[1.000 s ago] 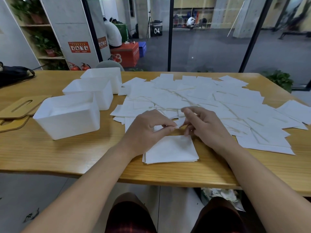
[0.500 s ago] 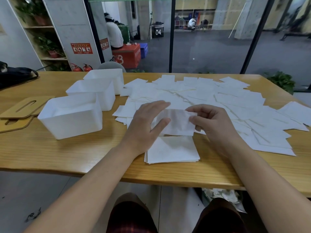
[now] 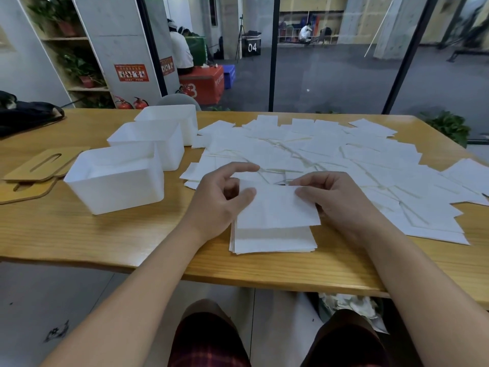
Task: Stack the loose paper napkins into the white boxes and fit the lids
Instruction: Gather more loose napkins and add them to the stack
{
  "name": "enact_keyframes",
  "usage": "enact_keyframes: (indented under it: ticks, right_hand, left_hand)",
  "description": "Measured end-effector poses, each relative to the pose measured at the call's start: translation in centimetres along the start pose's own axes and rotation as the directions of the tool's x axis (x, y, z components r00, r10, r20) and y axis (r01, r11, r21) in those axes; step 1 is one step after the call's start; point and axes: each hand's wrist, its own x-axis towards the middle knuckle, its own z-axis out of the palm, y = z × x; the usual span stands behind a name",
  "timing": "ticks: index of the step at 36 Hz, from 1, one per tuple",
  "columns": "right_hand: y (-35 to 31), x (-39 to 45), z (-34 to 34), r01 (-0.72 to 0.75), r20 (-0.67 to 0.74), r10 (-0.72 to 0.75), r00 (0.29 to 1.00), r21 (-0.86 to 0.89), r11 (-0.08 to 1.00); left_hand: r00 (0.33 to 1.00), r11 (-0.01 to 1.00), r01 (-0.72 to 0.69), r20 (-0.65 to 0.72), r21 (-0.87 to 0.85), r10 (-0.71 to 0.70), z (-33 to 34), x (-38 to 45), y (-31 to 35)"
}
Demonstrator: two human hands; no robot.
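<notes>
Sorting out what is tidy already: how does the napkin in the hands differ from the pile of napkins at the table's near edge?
The held napkin is one sheet, pinched by the left hand and right hand; the pile is many sheets lying squared on the table. The held napkin hovers over the pile's far part, slightly askew. Both are white and about the same shape.

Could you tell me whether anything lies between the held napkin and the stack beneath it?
Nothing visible does. Both hands, left hand and right hand, pinch the napkin just above the stack, whose showing front part is bare. The part under the napkin is hidden.
</notes>
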Motion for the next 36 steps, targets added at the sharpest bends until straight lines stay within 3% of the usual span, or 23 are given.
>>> enact_keyframes:
  ticks: [4,10,18,22,26,34,36]
  right_hand:
    - [0.4,0.3,-0.1,0.049,-0.071,-0.069,0.995,-0.251,0.967]
    - [-0.4,-0.2,0.6,0.159,0.081,-0.141,0.987,-0.296,0.942]
    - [0.8,-0.1,0.4,0.213,0.125,-0.175,0.977,-0.481,0.851]
    - [1.0,-0.2,0.7,0.234,0.134,-0.192,0.972,-0.567,0.79]
    - [0.9,-0.3,0.9,0.254,0.19,-0.176,0.966,-0.567,0.783]
    - [1.3,-0.1,0.9,0.26,0.231,-0.155,0.96,-0.547,0.796]
    - [1.4,0.0,0.8,0.261,0.23,-0.157,0.96,-0.544,0.797]
  left_hand:
    - [0.999,0.997,0.015,0.042,0.081,-0.019,0.0,-1.0,0.1]
    - [1.0,0.981,0.005,0.029,0.194,-0.01,-0.5,-1.5,0.5]
    - [0.993,0.96,-0.007,0.113,0.279,-0.026,-0.8,-2.0,0.1]
    - [1.0,0.951,-0.021,0.026,0.31,0.014,-0.9,-1.9,0.2]
    - [0.998,0.937,-0.006,-0.059,0.35,0.029,-2.1,-1.6,-0.1]
    - [0.983,0.829,0.022,0.14,0.558,-0.121,-2.6,-1.7,-0.5]
    - [0.982,0.834,0.039,0.131,0.55,-0.132,-2.7,-1.6,-0.6]
